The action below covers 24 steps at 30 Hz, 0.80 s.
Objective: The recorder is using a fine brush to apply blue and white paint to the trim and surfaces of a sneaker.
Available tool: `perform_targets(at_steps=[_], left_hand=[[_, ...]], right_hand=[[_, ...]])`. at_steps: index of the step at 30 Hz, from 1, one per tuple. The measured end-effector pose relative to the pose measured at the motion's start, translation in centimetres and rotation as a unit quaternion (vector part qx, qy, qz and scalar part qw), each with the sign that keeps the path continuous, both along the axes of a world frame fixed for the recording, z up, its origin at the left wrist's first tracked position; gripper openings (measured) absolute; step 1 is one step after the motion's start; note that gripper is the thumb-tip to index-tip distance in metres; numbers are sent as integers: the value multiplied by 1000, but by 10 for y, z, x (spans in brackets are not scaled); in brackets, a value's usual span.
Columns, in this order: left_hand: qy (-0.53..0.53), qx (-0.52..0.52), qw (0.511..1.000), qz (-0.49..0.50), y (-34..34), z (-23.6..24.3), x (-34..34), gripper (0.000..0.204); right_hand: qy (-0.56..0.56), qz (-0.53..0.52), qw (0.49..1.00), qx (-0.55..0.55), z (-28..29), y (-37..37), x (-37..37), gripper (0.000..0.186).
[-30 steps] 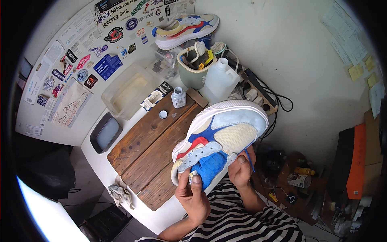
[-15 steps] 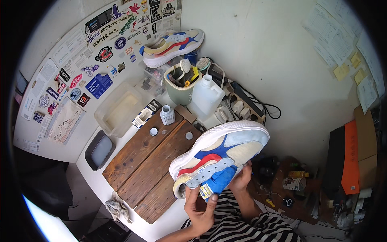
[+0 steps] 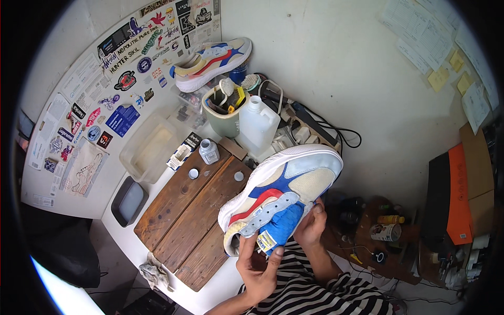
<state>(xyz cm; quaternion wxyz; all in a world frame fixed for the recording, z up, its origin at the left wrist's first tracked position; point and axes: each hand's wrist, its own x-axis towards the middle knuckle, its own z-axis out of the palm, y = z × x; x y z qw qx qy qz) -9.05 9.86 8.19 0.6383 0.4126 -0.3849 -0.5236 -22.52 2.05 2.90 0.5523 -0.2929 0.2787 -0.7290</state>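
Both hands hold a sneaker (image 3: 310, 185) in cream mesh, pale blue, blue and red with a white sole, tilted on its side above the table's front right. My left hand (image 3: 258, 266) grips it at the heel opening, thumb against the label of the blue tongue (image 3: 283, 227) and fingers partly hidden in the opening. At the toe end, my right hand (image 3: 313, 227) supports the shoe from its near side; some of its fingers are hidden behind it. The lace holes have no laces in them.
A wooden board (image 3: 184, 220) lies on the white table with a small open bottle (image 3: 209, 152) and two white caps. Behind are a clear tub (image 3: 149, 152), a white jug (image 3: 258, 126), a brush bucket (image 3: 220, 118) and a matching sneaker (image 3: 212, 63). A crumpled rag (image 3: 155, 273) lies front left.
The view has shifted slightly, so the surroundings sit a little further left. The sneaker is turned slightly and more of its blue tongue shows. Both hands keep their hold.
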Motion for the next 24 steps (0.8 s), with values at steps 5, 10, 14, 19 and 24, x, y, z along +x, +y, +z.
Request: perform_targets(at_steps=[5,10,14,19,24], left_hand=[[-9,10,1000,-18,5,-5,-3,61],[-61,-13,997,-43,7,-4,-5,60],[-164,-47,981,-92,10,-1,0,70],[-211,-45,966,-142,18,19,14,70],[-411,-247,875,-72,25,26,70,44]], right_hand=[[-32,-11,996,82,-12,8,-6,72],[-64,-11,993,100,-5,8,-12,68],[-65,-15,993,101,11,6,-17,67],[-84,-74,980,163,9,1,-34,65],[-80,-51,985,143,15,-1,-56,64]])
